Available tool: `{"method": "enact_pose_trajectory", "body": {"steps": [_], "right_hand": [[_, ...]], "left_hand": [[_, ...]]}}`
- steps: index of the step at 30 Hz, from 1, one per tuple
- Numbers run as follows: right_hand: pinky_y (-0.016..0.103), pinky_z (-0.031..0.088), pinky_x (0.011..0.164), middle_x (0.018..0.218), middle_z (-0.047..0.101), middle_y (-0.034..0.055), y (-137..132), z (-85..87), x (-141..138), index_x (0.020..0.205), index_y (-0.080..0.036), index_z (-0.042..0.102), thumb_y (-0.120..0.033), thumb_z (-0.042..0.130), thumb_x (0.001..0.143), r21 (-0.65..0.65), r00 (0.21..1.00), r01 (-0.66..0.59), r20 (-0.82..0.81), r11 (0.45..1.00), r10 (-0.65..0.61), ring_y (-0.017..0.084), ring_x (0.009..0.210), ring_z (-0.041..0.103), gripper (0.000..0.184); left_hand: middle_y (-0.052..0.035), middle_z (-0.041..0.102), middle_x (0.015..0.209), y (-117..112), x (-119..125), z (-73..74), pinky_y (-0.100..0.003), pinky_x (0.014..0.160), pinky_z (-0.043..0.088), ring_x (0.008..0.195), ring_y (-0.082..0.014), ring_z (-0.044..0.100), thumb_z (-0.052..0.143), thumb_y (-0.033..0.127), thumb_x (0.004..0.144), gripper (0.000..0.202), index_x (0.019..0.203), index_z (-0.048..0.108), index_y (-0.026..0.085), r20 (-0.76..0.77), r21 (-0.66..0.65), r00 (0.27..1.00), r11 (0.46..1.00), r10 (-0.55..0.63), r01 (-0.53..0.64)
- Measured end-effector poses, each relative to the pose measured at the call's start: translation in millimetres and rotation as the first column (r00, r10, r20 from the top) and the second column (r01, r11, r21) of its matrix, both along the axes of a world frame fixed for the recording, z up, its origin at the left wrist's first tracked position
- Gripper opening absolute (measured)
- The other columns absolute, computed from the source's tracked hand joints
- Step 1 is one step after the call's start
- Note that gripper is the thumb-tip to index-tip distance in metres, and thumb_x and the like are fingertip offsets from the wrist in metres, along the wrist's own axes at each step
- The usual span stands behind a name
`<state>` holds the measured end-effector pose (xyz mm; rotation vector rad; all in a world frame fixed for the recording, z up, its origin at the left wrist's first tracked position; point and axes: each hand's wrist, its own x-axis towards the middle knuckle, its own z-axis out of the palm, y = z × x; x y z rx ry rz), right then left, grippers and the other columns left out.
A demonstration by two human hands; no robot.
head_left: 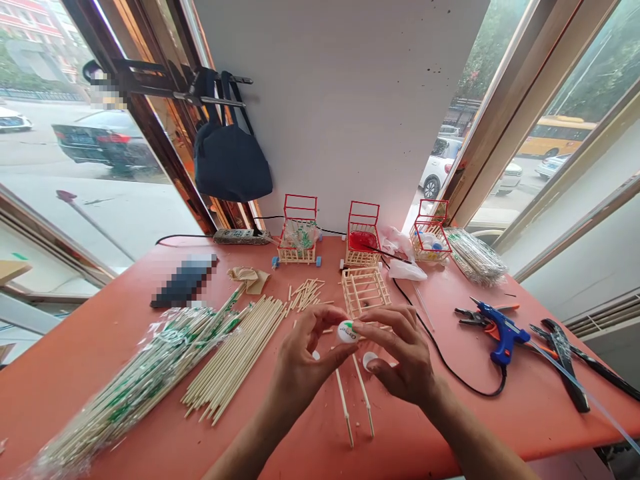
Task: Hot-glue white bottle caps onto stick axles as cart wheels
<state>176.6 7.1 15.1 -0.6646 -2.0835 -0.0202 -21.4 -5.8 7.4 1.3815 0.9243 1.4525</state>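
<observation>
White cap [347, 332] pinched in left hand [306, 347], right hand [407, 357] touching edge.

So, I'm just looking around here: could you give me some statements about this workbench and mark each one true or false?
1. The left hand holds a white cap with printing on it. True.
2. The right hand is gripping the blue glue gun. False: its fingers are at the white cap, and the blue glue gun lies farther right on the table.
3. Three small carts with red frames stand toward the back. True.
4. The dark bag is lying among the wooden sticks. False: the dark bag hangs up near the wall.
5. Loose wooden sticks lie beside a plastic-wrapped bundle. True.
</observation>
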Motion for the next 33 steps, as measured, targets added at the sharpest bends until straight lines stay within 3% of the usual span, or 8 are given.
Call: {"method": "enact_pose_trajectory", "body": {"steps": [5, 10, 14, 18, 24, 33], "right_hand": [[0.043, 0.049, 0.090, 0.117, 0.071, 0.0108, 0, 1.0, -2, 0.130, -0.024, 0.063, -0.049, 0.045, 0.108, -0.029, 1.000, -0.009, -0.021, 1.000, 0.009, 0.028, 0.108, 0.066, 0.038], [0.041, 0.051, 0.090, 0.115, 0.071, 0.0113, 7, -5.6, -2, 0.129, -0.023, 0.061, -0.027, 0.052, 0.107, -0.015, 0.997, 0.063, -0.039, 0.998, -0.064, 0.026, 0.110, 0.066, 0.023], [0.038, 0.048, 0.087, 0.107, 0.073, 0.0080, 9, -13.2, -5, 0.125, -0.024, 0.062, -0.021, 0.058, 0.105, 0.072, 0.994, 0.100, 0.023, 0.992, -0.102, 0.024, 0.101, 0.066, 0.021], [0.038, 0.045, 0.087, 0.099, 0.074, 0.0044, 5, -13.5, -12, 0.123, -0.025, 0.062, -0.023, 0.063, 0.103, 0.140, 0.996, 0.078, 0.041, 0.987, -0.085, 0.021, 0.092, 0.066, 0.020], [0.037, 0.043, 0.085, 0.090, 0.077, 0.0006, -2, -6.4, -16, 0.117, -0.026, 0.065, -0.020, 0.055, 0.106, 0.164, 0.996, 0.060, 0.058, 0.985, -0.070, 0.018, 0.085, 0.067, 0.015], [0.039, 0.041, 0.084, 0.092, 0.077, 0.0030, -3, 4.8, -9, 0.114, -0.025, 0.068, -0.019, 0.049, 0.107, 0.117, 0.997, 0.053, 0.044, 0.992, -0.059, 0.020, 0.084, 0.067, 0.022]], "left_hand": [[-0.0042, 0.074, 0.100, 5, -2, 0.4, -0.030, 0.091, 0.057, 0.100, -0.0196, 0.070, 0.086, 0.023, 0.080, 0.022, 0.098, 0.072, 0.022, 0.136, 0.011, 0.989, 0.998, -0.060, 0.059], [-0.0045, 0.078, 0.093, 10, -1, -2.0, -0.026, 0.081, 0.056, 0.089, -0.0172, 0.071, 0.090, 0.036, 0.075, 0.027, 0.090, 0.076, 0.019, 0.312, -0.178, 0.949, 0.979, -0.038, 0.097], [-0.0024, 0.078, 0.087, 12, 6, -4.5, -0.027, 0.085, 0.057, 0.084, -0.0149, 0.072, 0.094, 0.041, 0.069, 0.034, 0.087, 0.075, 0.018, 0.523, -0.324, 0.852, 0.925, 0.000, 0.198], [-0.0009, 0.078, 0.084, 12, 11, -3.3, -0.027, 0.079, 0.058, 0.081, -0.0156, 0.074, 0.099, 0.038, 0.062, 0.040, 0.086, 0.073, 0.019, 0.668, -0.410, 0.742, 0.861, 0.060, 0.300], [-0.0014, 0.077, 0.084, 6, 16, 0.0, -0.021, 0.066, 0.055, 0.074, -0.0127, 0.072, 0.097, 0.035, 0.066, 0.039, 0.085, 0.070, 0.017, 0.707, -0.446, 0.705, 0.804, 0.047, 0.394], [-0.0033, 0.077, 0.083, 2, 17, -8.3, -0.024, 0.076, 0.060, 0.075, -0.0135, 0.073, 0.096, 0.036, 0.067, 0.039, 0.088, 0.073, 0.013, 0.682, -0.473, 0.731, 0.763, 0.001, 0.441]]}}
